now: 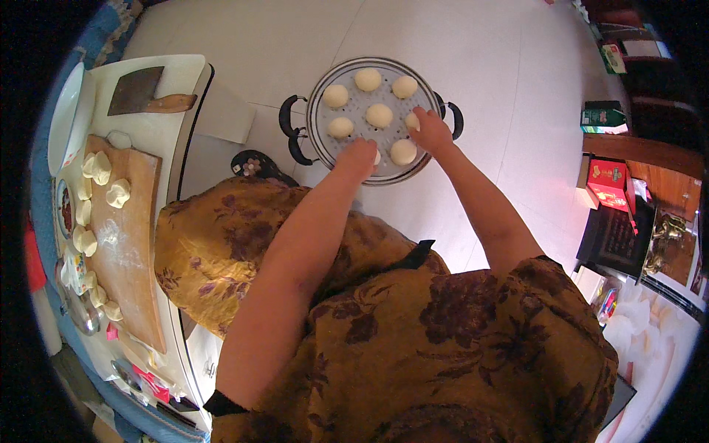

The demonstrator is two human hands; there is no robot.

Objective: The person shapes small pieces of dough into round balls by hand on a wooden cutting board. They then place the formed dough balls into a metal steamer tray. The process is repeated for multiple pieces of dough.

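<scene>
A round steamer pot (314, 138) with black side handles stands on the floor, its perforated tray (354, 102) bearing several pale dough balls (379, 116). At the tray's near edge my left hand (357, 158) has its fingers on a dough ball (378, 158), most of which it hides. My right hand (433, 132) grips another dough ball (411, 120) beside the right handles. Between the two hands lies an untouched dough ball (403, 152). Whether either held ball is lifted off the tray, I cannot tell.
On the left, a table (191, 69) holds a cleaver (138, 94), a floured wooden board (124, 238) with filled-looking dough pieces (118, 193), and a large white basin (69, 122). A dark slipper (260, 165) is near the pot. Boxes (607, 180) line the right side.
</scene>
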